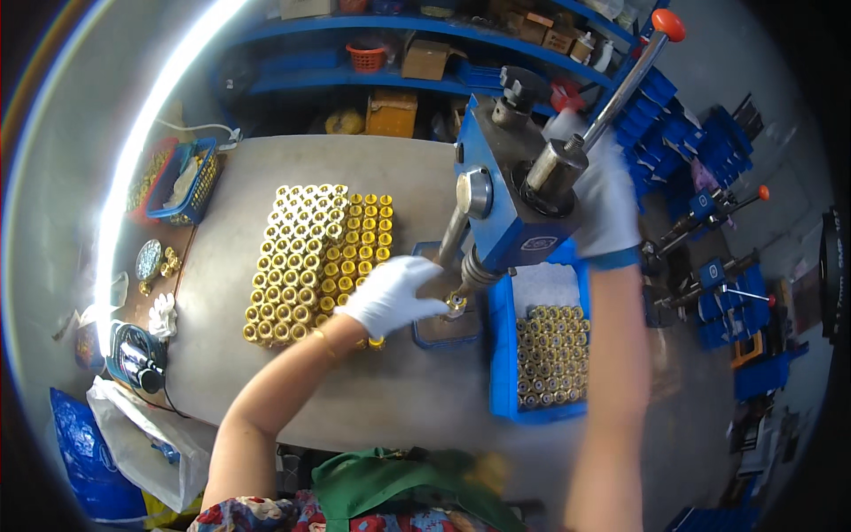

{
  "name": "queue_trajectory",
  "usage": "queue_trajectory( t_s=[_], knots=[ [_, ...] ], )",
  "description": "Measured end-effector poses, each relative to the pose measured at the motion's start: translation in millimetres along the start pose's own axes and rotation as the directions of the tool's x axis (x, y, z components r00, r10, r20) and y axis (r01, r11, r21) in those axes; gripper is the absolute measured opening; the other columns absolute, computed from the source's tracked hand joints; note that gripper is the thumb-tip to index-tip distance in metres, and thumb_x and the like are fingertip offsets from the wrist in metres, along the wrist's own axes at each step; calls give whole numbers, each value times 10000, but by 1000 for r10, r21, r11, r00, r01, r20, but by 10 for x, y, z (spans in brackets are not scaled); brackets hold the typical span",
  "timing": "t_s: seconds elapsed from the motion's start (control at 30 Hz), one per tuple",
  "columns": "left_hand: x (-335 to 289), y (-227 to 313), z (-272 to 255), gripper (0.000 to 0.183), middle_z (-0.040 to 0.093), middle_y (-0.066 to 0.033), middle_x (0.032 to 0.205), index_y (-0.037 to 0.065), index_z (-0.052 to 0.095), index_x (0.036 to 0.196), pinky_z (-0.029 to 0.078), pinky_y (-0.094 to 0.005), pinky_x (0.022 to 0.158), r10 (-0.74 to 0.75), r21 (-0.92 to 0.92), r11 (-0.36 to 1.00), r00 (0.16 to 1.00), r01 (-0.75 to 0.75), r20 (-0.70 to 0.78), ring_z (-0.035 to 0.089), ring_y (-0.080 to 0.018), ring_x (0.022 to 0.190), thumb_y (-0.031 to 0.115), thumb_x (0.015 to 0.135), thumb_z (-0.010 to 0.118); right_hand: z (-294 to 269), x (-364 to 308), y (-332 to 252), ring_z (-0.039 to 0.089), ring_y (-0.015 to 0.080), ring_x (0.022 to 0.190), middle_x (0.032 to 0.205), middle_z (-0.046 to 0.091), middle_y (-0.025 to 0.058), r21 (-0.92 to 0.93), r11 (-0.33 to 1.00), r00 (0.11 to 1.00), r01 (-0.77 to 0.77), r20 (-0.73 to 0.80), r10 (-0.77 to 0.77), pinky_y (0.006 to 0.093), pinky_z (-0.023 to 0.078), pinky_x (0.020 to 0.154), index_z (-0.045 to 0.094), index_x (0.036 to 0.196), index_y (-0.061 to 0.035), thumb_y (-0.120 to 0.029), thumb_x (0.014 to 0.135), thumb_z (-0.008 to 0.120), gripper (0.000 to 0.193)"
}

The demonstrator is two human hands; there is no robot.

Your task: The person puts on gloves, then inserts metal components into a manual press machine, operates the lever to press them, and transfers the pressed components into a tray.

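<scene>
My left hand (394, 297), in a white glove, reaches from the left to the base of a blue hand-lever press (510, 186). Its fingertips close around a small brass fitting (456, 304) standing under the press ram (479, 270). Gloved in white too, my right hand (607, 199) is raised beside the press head, close to the metal lever (620, 89) with its red knob. Motion smears that hand, and the press partly hides its fingers. To the left of the press, brass fittings (292, 257) stand in tight rows on the table.
A blue tray (503, 355) of upright fittings stands right of the press base. Baskets (204, 182) of brass parts sit at the far left of the grey table (222, 372). Blue shelves (355, 80) run along the back; more lever presses (709, 270) stand at right.
</scene>
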State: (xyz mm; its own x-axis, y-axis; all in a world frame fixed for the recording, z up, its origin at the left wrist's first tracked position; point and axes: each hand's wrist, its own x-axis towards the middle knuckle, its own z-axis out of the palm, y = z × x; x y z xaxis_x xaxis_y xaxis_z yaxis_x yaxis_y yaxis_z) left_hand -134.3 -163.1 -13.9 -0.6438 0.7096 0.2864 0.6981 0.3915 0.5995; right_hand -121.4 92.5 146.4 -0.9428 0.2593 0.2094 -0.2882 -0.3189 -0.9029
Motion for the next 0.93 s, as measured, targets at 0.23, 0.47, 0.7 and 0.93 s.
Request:
queue_trajectory(
  t_s=[0.23,0.47,0.7,0.93],
  knots=[
    [101,-59,565,447,687,-124,1014,65,707,1060,497,-413,917,-65,-36,997,998,66,27,627,-328,1017,384,753,770,-92,-1216,-1327,559,251,1145,1140,581,164,19,955,671,298,707,-223,445,407,1019,548,1118,1,-318,974,460,361],
    [96,-174,667,415,702,-113,1021,73,719,1063,507,-400,897,-45,-68,997,999,46,10,644,-316,994,354,763,774,-527,-1859,13,473,294,1320,1416,491,228,-889,457,996,-36,2,84,364,303,1128,313,1471,72,-102,854,639,719],
    [75,-135,503,423,702,-127,1017,78,706,1091,506,-396,904,-56,0,998,998,56,42,644,-328,1001,343,769,780,-436,-1720,39,320,276,1423,1525,327,242,-867,483,965,-124,8,262,355,249,1154,176,1516,65,-160,894,656,817],
    [127,25,570,455,694,-160,1032,74,680,1122,503,-410,893,-112,-153,982,994,109,-14,642,-350,998,342,767,781,-407,-699,-1573,487,231,1098,1279,510,159,259,927,708,273,598,-375,457,304,1108,303,1484,-7,-545,931,503,796]
  ],
)
